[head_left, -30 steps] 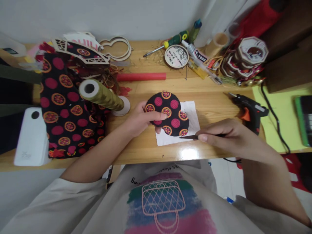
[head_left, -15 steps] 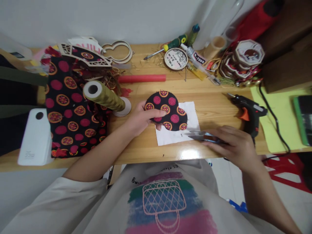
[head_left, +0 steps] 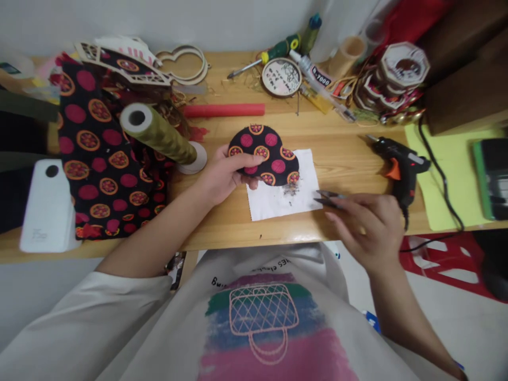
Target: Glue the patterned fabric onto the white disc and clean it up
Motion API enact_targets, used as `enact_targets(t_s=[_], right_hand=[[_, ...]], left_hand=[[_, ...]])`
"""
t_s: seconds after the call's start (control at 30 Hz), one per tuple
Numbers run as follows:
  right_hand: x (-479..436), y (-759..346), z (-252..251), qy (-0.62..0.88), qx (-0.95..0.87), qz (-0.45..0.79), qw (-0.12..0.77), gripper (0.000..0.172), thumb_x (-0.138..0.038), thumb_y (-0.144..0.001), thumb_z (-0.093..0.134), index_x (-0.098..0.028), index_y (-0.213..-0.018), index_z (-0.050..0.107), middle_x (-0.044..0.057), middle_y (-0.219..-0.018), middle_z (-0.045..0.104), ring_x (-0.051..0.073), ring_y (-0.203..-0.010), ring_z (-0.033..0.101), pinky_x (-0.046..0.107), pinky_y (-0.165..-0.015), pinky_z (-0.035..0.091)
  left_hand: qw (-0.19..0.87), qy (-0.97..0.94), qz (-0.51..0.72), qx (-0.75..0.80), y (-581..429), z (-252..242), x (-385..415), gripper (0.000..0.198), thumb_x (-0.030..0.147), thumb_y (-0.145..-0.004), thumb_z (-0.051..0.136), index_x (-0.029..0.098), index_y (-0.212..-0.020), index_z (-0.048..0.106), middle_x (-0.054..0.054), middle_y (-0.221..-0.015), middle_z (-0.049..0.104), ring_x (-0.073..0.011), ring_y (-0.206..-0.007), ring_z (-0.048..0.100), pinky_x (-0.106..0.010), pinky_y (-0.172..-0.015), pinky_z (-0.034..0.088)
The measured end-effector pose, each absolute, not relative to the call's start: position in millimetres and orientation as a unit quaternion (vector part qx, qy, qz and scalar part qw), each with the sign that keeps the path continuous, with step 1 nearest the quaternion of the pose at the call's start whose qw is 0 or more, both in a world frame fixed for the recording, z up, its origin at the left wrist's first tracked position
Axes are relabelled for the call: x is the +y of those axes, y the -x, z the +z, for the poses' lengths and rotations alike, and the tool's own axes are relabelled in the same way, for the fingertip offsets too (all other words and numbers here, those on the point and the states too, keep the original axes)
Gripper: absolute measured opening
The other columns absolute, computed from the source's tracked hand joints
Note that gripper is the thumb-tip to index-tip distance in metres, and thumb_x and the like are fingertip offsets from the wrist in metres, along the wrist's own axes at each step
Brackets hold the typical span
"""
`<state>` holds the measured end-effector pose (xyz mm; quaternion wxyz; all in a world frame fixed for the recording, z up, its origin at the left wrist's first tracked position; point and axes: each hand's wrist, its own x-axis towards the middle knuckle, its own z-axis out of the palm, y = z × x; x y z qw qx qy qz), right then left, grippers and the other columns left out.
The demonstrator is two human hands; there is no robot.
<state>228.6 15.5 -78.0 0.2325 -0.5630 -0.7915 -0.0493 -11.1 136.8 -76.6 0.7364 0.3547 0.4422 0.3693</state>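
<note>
My left hand pinches a gourd-shaped piece of black patterned fabric, thumb on top and fingers beneath. It is held over a white sheet on the table, where small dark bits show beside the fabric's lower edge. To the right, my right hand is closed on a pair of thread snips. Their blades point left, a little apart, near the sheet's right edge and clear of the fabric. The handles are mostly hidden in my fingers.
On the left are draped patterned fabric, a cone of olive thread and a white power bank. A red stick lies behind. At right rests a glue gun with its cord. A screwdriver and glue tube lie farther back.
The snips have moved away from the fabric toward the right, their blades now apart. Dark bits now show on the white sheet beneath the fabric. The whole view has shifted slightly.
</note>
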Motion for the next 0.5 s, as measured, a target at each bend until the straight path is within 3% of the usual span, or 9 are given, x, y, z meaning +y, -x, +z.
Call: enact_targets(t_s=[0.07, 0.2, 0.33, 0.5], right_hand=[[10.9, -202.3, -74.2, 0.49, -0.836, 0.056, 0.24, 0.017, -0.02, -0.085, 0.058, -0.02, -0.1, 0.066, 0.006, -0.08, 0.068, 0.018, -0.072, 0.058, 0.032, -0.065, 0.045], [9.3, -160.2, -77.7, 0.43, -0.862, 0.167, 0.211, 0.018, -0.023, -0.088, 0.054, -0.015, -0.097, 0.067, 0.004, -0.076, 0.07, 0.017, -0.07, 0.06, 0.031, -0.067, 0.047], [13.4, -146.2, -83.4, 0.441, -0.855, 0.202, 0.181, 0.021, -0.025, -0.091, 0.05, -0.015, -0.091, 0.068, 0.006, -0.083, 0.072, 0.018, -0.077, 0.064, 0.031, -0.072, 0.048], [13.7, -142.7, -80.1, 0.443, -0.863, 0.18, 0.162, 0.024, -0.021, -0.091, 0.047, -0.016, -0.079, 0.067, 0.004, -0.074, 0.07, 0.017, -0.071, 0.064, 0.029, -0.067, 0.048]], left_hand=[[0.732, -0.359, 0.375, 0.442, 10.9, -77.0, 136.1, 0.014, 0.015, -0.057, 0.067, 0.011, -0.069, 0.061, 0.001, -0.058, 0.061, -0.0086, -0.041, 0.055, -0.019, -0.036, 0.045], [0.716, -0.372, 0.369, 0.462, 10.4, -76.1, 135.1, 0.006, 0.015, -0.064, 0.064, 0.011, -0.067, 0.06, 0.001, -0.056, 0.059, -0.008, -0.041, 0.054, -0.018, -0.039, 0.044], [0.71, -0.378, 0.358, 0.474, 10.4, -75.6, 134.8, 0.006, 0.016, -0.067, 0.065, 0.012, -0.068, 0.06, 0.001, -0.057, 0.06, -0.008, -0.043, 0.054, -0.018, -0.04, 0.043], [0.733, -0.362, 0.368, 0.443, 11.9, -77.2, 135.0, 0.011, 0.017, -0.062, 0.066, 0.01, -0.069, 0.06, 0.001, -0.055, 0.061, -0.0082, -0.042, 0.054, -0.019, -0.039, 0.044]])
